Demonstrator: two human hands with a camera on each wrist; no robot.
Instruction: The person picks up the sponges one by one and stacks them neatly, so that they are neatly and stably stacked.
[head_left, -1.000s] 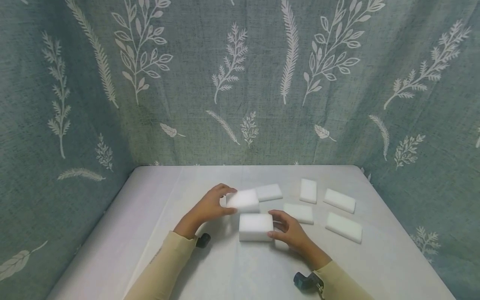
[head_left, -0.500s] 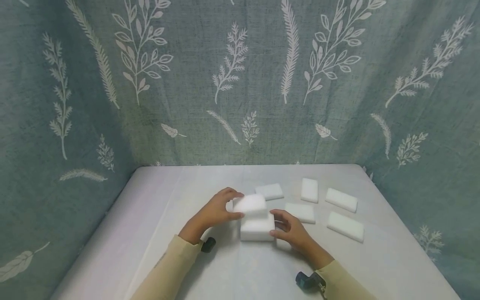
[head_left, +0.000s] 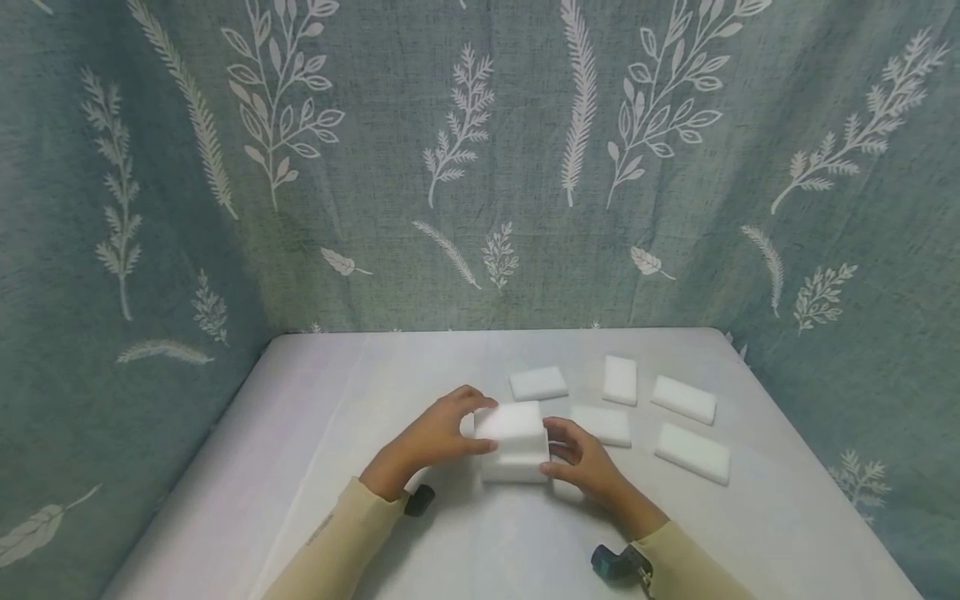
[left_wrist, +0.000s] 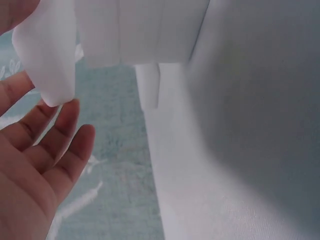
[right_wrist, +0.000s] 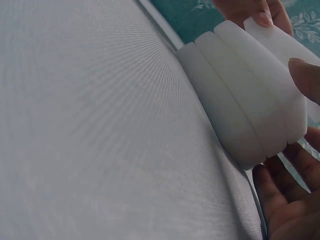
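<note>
Counter (head_left: 450, 542): pale, cloth-covered. Upon it, stack (head_left: 515, 473) of three white blocks, held at right end between thumb and curled fingers of right hand (head_left: 583, 468). Left hand (head_left: 442, 429): fingers half-spread, pinching fourth block (head_left: 512, 419) by long edges, just over stack. Probably light, slightly soft, grippy, hard to break; best pinched gently by opposite edges.

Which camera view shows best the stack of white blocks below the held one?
The right wrist view: the stack shows nearly whole, layer by layer. The left wrist view also shows layers but crops it above; in the head view, the held block covers much of its top.
</note>
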